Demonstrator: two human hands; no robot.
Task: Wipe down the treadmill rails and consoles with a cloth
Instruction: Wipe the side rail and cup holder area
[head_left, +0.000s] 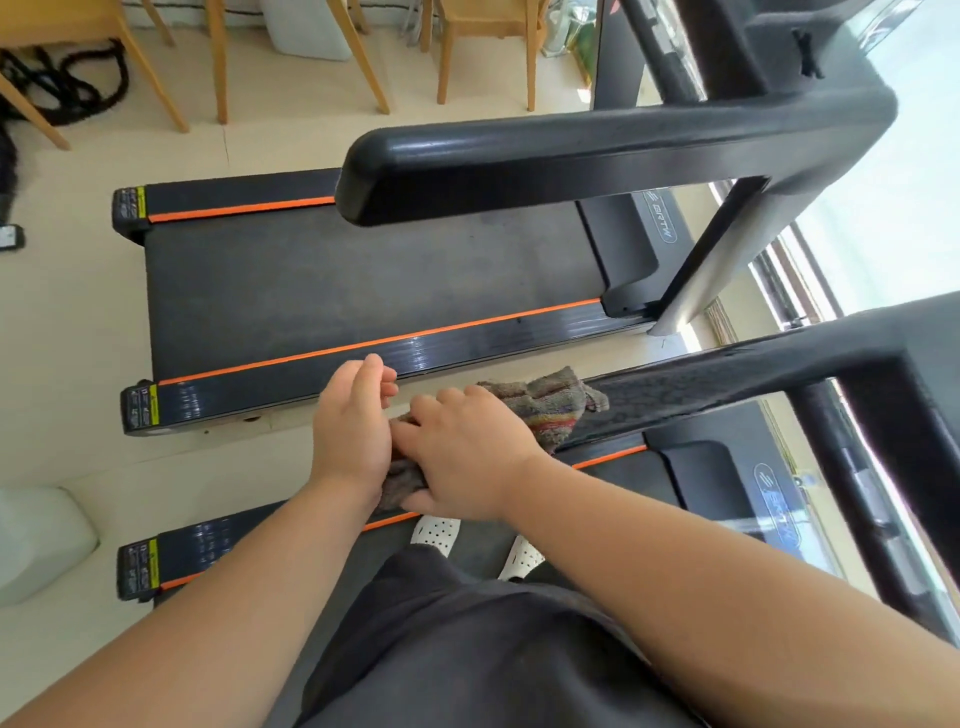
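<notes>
A grey-brown striped cloth (545, 402) is draped over the free end of the near treadmill's black left handrail (727, 382). My right hand (467, 452) lies on top of the cloth, fingers bent over the rail and thumb along its near side, gripping the cloth. Beside it at the rail's tip, my left hand (353, 431) touches the cloth's hanging end with its palm; its fingers are loosely curled and hold nothing. A second treadmill stands beyond, with a thick black handrail (571, 161) and an orange-striped side rail (389, 351). Neither console shows clearly.
I stand on the near treadmill's belt in white perforated shoes (436, 532). Wooden chair legs (363, 62) and black cables (67, 83) are on the floor beyond the far treadmill. A white object (41, 540) sits at the left. Windows (883, 208) run along the right.
</notes>
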